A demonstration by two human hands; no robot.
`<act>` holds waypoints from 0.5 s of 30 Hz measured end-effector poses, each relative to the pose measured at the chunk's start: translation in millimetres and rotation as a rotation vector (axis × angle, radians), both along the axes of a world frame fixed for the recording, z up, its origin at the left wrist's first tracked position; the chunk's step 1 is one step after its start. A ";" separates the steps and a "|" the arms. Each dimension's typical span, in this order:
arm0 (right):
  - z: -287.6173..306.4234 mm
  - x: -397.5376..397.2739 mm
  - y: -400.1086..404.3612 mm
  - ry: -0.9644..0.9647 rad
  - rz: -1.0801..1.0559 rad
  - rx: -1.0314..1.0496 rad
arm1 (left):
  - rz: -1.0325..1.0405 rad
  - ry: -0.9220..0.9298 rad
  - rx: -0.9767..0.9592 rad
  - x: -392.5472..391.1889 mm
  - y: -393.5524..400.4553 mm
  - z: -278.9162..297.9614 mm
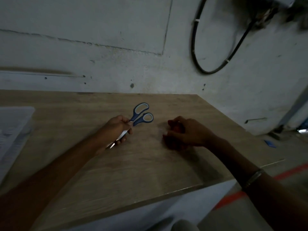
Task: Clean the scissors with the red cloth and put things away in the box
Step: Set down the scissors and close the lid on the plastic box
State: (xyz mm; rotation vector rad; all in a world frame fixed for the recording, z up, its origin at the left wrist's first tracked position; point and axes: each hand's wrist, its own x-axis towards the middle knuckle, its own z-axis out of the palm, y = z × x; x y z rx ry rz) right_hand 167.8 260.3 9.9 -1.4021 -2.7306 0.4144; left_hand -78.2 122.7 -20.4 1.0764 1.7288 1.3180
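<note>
Fingers (124, 125) gripping scissors (141, 115) blades, red cloth (176, 129) bunched (right hand (186, 132))

Nothing here can be read. The pale sheet (11, 130) at the left edge of the table (150, 164) carries faint dark marks that may be print, but they are too blurred to make out. The scissors (138, 116) show no brand or lettering that I can tell.
</note>
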 end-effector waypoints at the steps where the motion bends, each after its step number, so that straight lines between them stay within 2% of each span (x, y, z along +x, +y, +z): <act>1: -7.3 1.2 0.9 -0.022 0.006 0.041 | -0.009 -0.008 0.006 -0.8 -1.1 1.2; 6: -2.9 20.9 17.0 -0.026 -0.073 0.239 | -0.029 -0.033 0.014 -8.4 -2.6 5.0; 10: 12.2 35.0 16.7 0.068 -0.196 0.164 | -0.093 0.028 0.002 -14.1 -5.8 2.6; 13: 23.3 24.8 1.1 0.158 -0.106 0.246 | -0.184 0.069 -0.021 -13.1 -11.0 8.3; 15: 29.7 5.7 -17.4 0.215 0.080 0.277 | -0.273 0.099 -0.069 -15.4 -15.9 15.2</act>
